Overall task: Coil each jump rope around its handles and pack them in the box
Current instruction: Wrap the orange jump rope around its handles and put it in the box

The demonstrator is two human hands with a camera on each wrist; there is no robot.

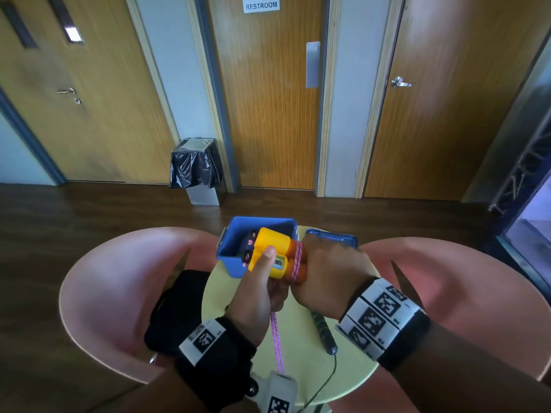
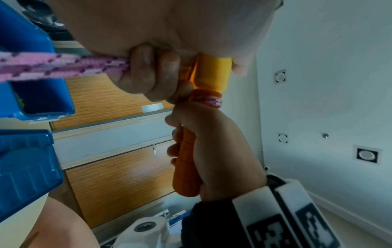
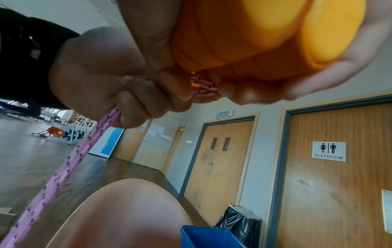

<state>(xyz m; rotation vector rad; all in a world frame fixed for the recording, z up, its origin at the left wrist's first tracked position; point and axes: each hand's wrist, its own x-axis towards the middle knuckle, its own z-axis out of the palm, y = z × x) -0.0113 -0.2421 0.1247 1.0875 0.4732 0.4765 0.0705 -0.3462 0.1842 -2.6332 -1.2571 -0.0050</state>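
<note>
Both hands hold one jump rope above the blue box [image 1: 228, 262]. Its two handles [image 1: 274, 245] lie side by side, with yellow heads and orange grips [image 2: 186, 167]. My right hand [image 1: 328, 269] grips the orange ends. A few turns of pink rope [image 1: 298, 260] wrap the grips beside the yellow heads. My left hand [image 1: 259, 281] has its thumb on the yellow heads, and its fingers [image 2: 148, 75] curl round the pink rope [image 2: 53, 67], which hangs doubled toward me [image 1: 277, 344]. A dark bundle with pink marks [image 1: 249, 245] lies in the box.
The box stands on a small round yellow table [image 1: 298, 374], its blue lid [image 1: 331, 235] beside it on the right. A dark-handled rope [image 1: 323, 332] with a thin cord lies on the table. Pink chairs [image 1: 119, 293] flank the table; a black bag [image 1: 179, 308] sits on the left one.
</note>
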